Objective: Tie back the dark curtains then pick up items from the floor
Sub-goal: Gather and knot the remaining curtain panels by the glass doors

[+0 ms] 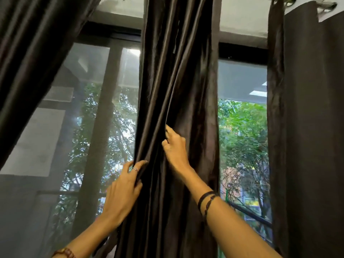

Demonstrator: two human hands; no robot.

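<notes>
Both forearms reach up from the bottom edge, dark bands (pixel 206 202) on the right wrist, a beaded bracelet (pixel 65 253) on the left. Left hand (pixel 122 190), ring (pixel 135 169) on one finger, curls its fingers around the left edge of the gathered dark curtain (pixel 176 90), gripping the folds. Right hand (pixel 175 148), higher up, pinches a fold near the bunch's middle. Curtain hangs bunched in the centre in front of the window (pixel 242 118). Two more dark panels: one (pixel 28 62) upper left, one (pixel 312 127) far right. Green trees (pixel 243 131) outside.
</notes>
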